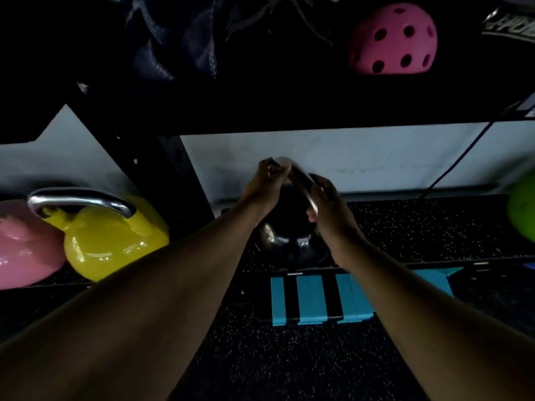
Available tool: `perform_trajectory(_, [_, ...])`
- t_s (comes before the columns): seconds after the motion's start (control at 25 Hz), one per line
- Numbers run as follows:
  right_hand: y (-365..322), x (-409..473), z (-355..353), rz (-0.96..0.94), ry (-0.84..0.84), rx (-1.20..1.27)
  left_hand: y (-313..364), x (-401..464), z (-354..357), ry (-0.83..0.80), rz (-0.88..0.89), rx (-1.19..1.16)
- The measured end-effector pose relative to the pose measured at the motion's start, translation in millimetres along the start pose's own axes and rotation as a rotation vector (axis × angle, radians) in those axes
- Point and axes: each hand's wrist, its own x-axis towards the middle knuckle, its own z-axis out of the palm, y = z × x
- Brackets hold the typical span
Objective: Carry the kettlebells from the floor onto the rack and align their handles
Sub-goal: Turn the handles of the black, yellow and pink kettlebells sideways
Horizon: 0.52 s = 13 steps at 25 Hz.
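Observation:
A black kettlebell (285,241) with a steel handle sits on the rack's speckled lower shelf (419,227), near the middle. My left hand (267,183) grips the far end of its handle and my right hand (330,209) grips the near end, so the handle runs diagonally. On the left bay a yellow kettlebell (113,241) with a steel handle stands beside a pink kettlebell (26,247). A green kettlebell (522,209) shows at the right edge of the shelf.
A black rack upright (170,180) separates the two bays. A dark upper shelf (289,111) overhangs, holding a pink holed ball (393,39) and dark gear. Blue and black blocks (315,299) lie on the speckled floor under the shelf edge. A cable (457,160) hangs at right.

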Motion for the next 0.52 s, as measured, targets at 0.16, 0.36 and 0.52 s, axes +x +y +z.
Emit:
perform_trajectory(0.16, [-2, -6, -2, 0.033, -0.059, 0.134, -3, -8, 1, -0.122, 0.020, 0.118])
perform_trajectory(0.36, [-7, -8, 20, 0.080, 0.006, 0.306, 3, -1, -6, -0.123, 0.033, 0.219])
perform_trajectory(0.52, [-9, -12, 28, 0.119, -0.005, 0.415, 5, -3, -10, -0.160, 0.038, 0.231])
